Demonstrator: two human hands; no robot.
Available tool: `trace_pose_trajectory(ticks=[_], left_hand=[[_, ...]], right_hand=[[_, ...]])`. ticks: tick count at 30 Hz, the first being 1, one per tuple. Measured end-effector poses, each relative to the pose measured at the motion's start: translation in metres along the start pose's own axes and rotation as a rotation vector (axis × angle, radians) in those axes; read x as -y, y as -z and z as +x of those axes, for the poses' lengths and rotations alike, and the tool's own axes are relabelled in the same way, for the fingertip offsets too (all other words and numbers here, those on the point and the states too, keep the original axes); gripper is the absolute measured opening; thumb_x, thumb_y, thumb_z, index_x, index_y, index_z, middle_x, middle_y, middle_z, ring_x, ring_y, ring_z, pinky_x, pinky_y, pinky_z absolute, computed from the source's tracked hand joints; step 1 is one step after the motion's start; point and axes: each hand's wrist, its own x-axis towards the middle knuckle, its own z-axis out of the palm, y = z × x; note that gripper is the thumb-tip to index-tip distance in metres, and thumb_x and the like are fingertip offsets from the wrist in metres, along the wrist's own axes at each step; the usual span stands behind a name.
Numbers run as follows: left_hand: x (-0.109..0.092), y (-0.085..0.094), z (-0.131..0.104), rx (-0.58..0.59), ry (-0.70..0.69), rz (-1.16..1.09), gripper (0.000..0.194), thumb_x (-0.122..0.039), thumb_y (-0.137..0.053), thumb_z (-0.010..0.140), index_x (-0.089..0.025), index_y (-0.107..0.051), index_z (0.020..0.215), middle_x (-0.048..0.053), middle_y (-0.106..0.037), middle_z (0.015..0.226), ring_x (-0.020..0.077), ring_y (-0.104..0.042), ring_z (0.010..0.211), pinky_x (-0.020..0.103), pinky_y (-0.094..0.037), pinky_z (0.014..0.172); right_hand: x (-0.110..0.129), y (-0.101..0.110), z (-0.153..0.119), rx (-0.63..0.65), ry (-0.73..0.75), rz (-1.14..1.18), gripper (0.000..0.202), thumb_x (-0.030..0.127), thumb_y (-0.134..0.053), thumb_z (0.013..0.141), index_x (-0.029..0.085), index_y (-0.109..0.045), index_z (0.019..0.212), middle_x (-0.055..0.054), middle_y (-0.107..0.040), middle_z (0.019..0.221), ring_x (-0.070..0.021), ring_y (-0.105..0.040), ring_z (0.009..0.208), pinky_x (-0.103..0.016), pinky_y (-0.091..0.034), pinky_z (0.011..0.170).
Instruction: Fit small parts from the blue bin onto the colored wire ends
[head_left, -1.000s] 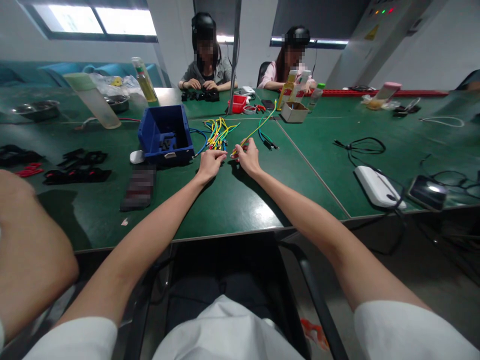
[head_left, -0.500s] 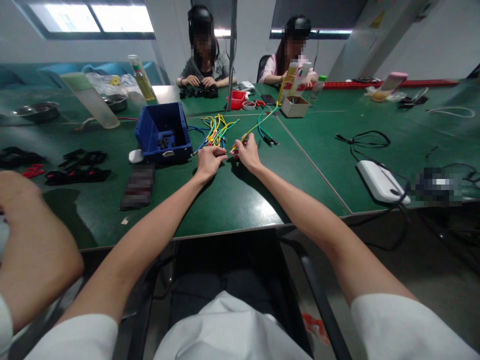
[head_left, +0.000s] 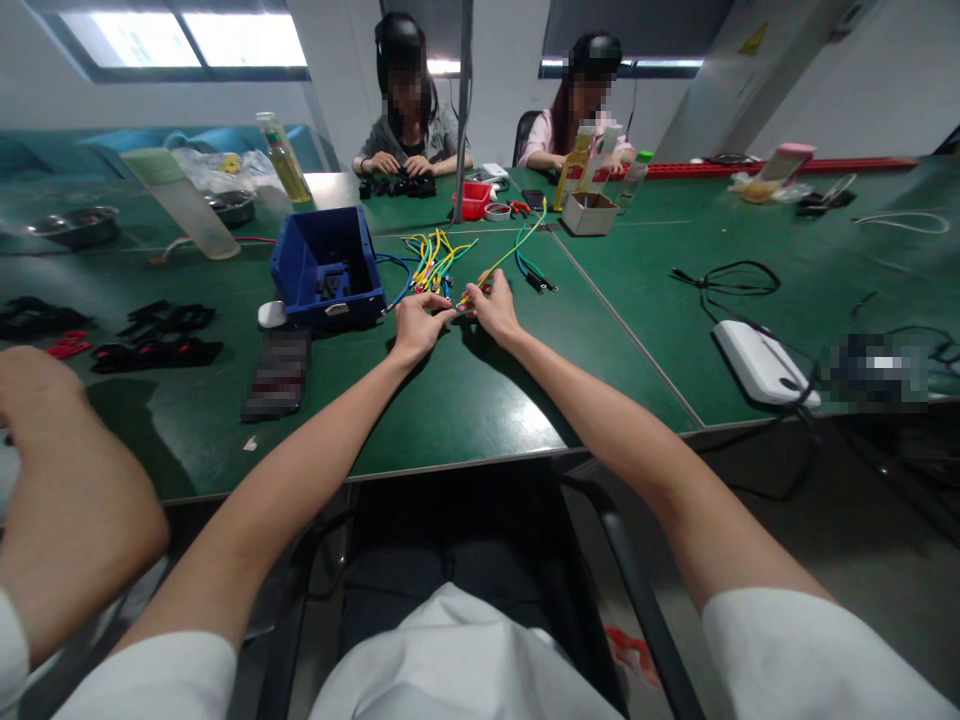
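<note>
Two bare hands meet over a green table (head_left: 450,400), to the right of a blue bin (head_left: 330,265). The right hand (head_left: 493,305) holds a yellow-green wire (head_left: 519,248) in narrowed fingers near one end; the rest slants up and away from the bin. The left hand (head_left: 421,322), nearer the bin, has its fingertips pinched at that same end; whether they grip the wire or a small part, I cannot tell. The hold seems meant to steady the tip for fine finger work. A bundle (head_left: 433,258) of coloured wires lies between bin and wire, probably there for easy reach. Compared with half a second ago, the hands barely differ, but the wire's far end has swung slightly toward the bin.
</note>
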Motion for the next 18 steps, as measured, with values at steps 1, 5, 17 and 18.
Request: trace_pose_trajectory(ticks=[1, 5, 17, 18], left_hand=[[-0.001, 0.000, 0.000, -0.002, 0.009, -0.012, 0.012, -0.016, -0.082, 0.062, -0.018, -0.076, 0.072, 0.004, -0.073, 0.076, 0.0196, -0.067, 0.079, 0.033, -0.052, 0.086], [-0.002, 0.002, 0.000, 0.011, 0.016, -0.041, 0.014, -0.015, -0.082, 0.062, -0.016, -0.075, 0.074, 0.004, -0.072, 0.076, 0.0172, -0.066, 0.075, 0.030, -0.052, 0.082], [0.021, 0.001, 0.009, 0.055, -0.081, -0.010, 0.017, -0.024, -0.080, 0.065, -0.017, -0.072, 0.078, 0.004, -0.074, 0.082, 0.0196, -0.068, 0.076, 0.034, -0.054, 0.079], [0.023, 0.001, 0.011, 0.057, -0.079, -0.016, 0.018, -0.026, -0.081, 0.065, -0.017, -0.072, 0.077, 0.004, -0.074, 0.080, 0.0197, -0.068, 0.075, 0.034, -0.054, 0.078]], right_hand=[[0.000, 0.000, 0.000, 0.005, -0.002, 0.009, 0.028, 0.028, -0.050, 0.095, 0.022, -0.040, 0.121, -0.009, -0.071, 0.103, -0.0180, -0.073, 0.073, -0.032, -0.058, 0.064], [-0.001, 0.001, 0.002, 0.016, 0.005, 0.076, 0.027, 0.028, -0.051, 0.095, 0.023, -0.039, 0.118, -0.009, -0.070, 0.105, -0.0178, -0.073, 0.075, -0.032, -0.059, 0.066], [-0.006, 0.000, 0.000, 0.144, 0.078, 0.439, 0.057, 0.032, -0.082, 0.066, 0.027, -0.036, 0.098, 0.006, -0.064, 0.078, -0.0151, -0.067, 0.069, -0.030, -0.057, 0.065], [-0.006, -0.001, 0.000, 0.157, 0.087, 0.450, 0.057, 0.031, -0.082, 0.065, 0.027, -0.035, 0.097, 0.006, -0.064, 0.077, -0.0147, -0.066, 0.069, -0.029, -0.056, 0.065]])
